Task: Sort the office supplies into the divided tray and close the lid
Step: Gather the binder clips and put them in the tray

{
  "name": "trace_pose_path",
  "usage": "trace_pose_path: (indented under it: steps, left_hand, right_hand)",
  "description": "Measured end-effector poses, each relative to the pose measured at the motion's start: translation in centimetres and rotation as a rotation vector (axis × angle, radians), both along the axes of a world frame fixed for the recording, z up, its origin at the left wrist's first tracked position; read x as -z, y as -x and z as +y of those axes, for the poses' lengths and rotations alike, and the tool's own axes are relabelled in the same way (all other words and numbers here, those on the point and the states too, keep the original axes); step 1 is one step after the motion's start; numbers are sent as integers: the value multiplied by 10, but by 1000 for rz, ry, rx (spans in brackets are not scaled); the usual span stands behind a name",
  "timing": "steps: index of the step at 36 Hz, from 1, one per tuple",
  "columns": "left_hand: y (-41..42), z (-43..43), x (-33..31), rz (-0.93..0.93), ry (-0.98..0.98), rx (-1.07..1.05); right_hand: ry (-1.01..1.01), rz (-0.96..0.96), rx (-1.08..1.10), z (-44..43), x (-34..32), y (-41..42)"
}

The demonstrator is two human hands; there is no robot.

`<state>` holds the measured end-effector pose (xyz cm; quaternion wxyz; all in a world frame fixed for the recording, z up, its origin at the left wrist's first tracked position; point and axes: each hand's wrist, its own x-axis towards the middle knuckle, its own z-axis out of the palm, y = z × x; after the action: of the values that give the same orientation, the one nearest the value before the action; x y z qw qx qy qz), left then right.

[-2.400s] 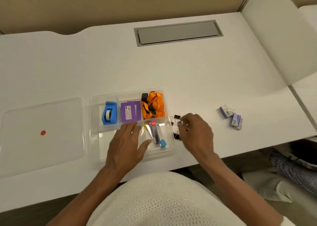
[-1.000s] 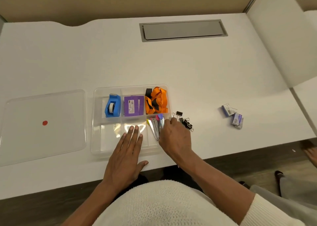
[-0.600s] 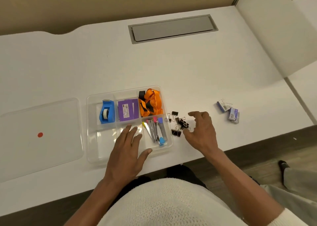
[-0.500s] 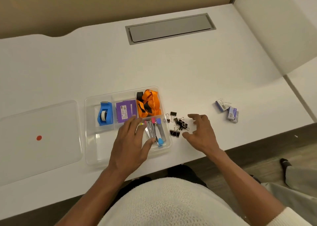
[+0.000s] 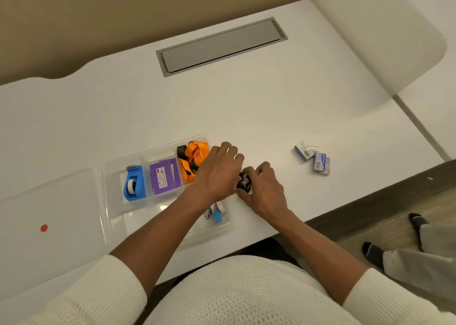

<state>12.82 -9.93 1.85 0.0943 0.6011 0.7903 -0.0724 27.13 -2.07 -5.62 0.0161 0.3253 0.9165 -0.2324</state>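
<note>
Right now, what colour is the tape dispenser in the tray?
Blue; the tape dispenser shows in the head view.

The tray (image 5: 108, 176) sits on the desk (image 5: 222, 107); its lid (image 5: 49, 201) lies flat to its left. In its back row: tape dispenser (image 5: 134, 184), box (image 5: 164, 176), lanyard (image 5: 191, 156). Binder clips (image 5: 244, 182) lie just right of the tray, staple boxes (image 5: 313, 156) farther right

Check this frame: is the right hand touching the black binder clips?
Touching. The head view shows the right hand cupped against the black binder clips, its fingers curled around them with no gap, beside the left hand.
</note>
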Motion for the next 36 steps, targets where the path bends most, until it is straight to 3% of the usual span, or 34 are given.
trace_pose_path:
  steps: [9, 25, 36]
  left_hand:
    - [6, 24, 21, 20, 190, 63]
    - [9, 31, 34, -87, 142, 12]
    - [3, 30, 39, -142, 121, 22]
  right_hand:
    - [76, 30, 117, 33, -7, -14]
    - [123, 41, 196, 63, -11, -14]
    - [69, 58, 113, 70, -9, -12]
